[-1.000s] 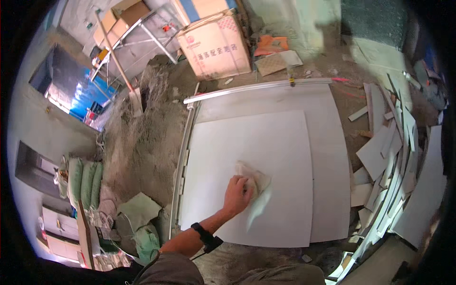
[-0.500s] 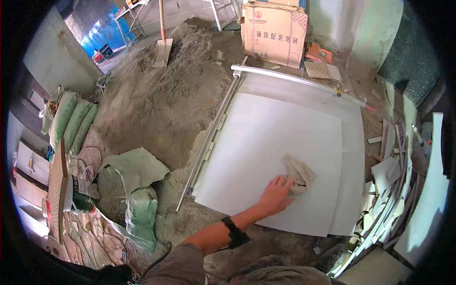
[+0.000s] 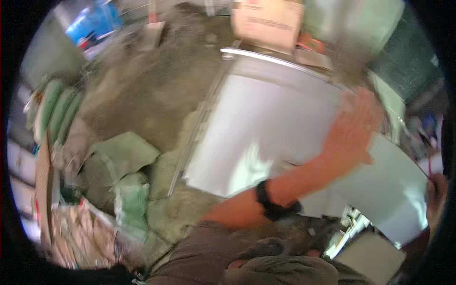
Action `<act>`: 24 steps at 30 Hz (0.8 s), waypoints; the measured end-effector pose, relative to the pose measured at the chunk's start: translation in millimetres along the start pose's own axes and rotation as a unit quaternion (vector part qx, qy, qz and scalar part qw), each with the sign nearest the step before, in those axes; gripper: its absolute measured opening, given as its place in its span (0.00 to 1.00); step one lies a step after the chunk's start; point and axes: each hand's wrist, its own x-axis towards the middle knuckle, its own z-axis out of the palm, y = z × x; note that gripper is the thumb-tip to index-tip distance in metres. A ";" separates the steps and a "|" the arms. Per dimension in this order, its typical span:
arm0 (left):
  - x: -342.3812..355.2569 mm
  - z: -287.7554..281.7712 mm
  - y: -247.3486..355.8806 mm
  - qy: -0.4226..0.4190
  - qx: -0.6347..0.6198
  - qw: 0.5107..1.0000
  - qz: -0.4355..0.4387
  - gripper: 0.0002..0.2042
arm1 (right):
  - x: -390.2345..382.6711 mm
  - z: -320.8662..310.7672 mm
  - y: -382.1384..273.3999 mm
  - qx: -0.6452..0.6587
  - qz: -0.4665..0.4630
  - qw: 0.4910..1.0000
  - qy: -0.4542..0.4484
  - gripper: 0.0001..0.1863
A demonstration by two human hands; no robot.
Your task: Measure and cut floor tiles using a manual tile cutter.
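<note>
My left hand (image 3: 358, 118), smeared by motion, is raised over the right side of a large white tile (image 3: 266, 109) lying flat. Its fingers look stretched out, and I see nothing in it. A dark band circles that wrist. At the far right, my right hand (image 3: 436, 192) grips the edge of another white tile (image 3: 392, 185). This second tile is tilted and overlaps the right part of the flat one. My left forearm covers the middle of the flat tile, and the beige cloth seen there earlier cannot be made out.
A metal rail (image 3: 280, 61) lies along the flat tile's far edge. Behind it stands a cardboard box (image 3: 268, 23). A mound of sand (image 3: 147, 76) with a shovel (image 3: 153, 33) is at the left back. Green sacks (image 3: 57, 109) and an opened green bag (image 3: 133, 204) lie left.
My left hand has left the cloth and risen to the right. My right hand has come into view with the second tile, which has moved inward from the right edge. The view has shifted.
</note>
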 end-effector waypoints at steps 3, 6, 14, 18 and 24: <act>13.8 -42.2 -25.0 -0.351 -0.115 0.928 -0.048 0.29 | 12.3 -12.6 -13.1 -0.087 -0.136 0.984 0.071 0.10; 6.2 -45.0 -21.3 -0.287 -0.157 0.934 -0.143 0.23 | 55.2 -22.6 -36.1 -0.060 -0.198 0.970 0.125 0.13; 58.6 -14.8 -2.8 -0.135 -0.341 0.873 -0.322 0.18 | 66.0 0.9 -15.2 0.089 0.005 0.958 0.271 0.27; 75.4 37.4 19.4 -0.084 -0.432 0.830 -0.343 0.20 | 41.3 120.1 -41.0 0.250 0.143 0.905 0.314 0.32; 59.6 109.1 2.3 -0.079 -0.453 0.781 -0.424 0.22 | -27.0 262.1 -72.8 0.692 0.325 0.627 0.150 0.33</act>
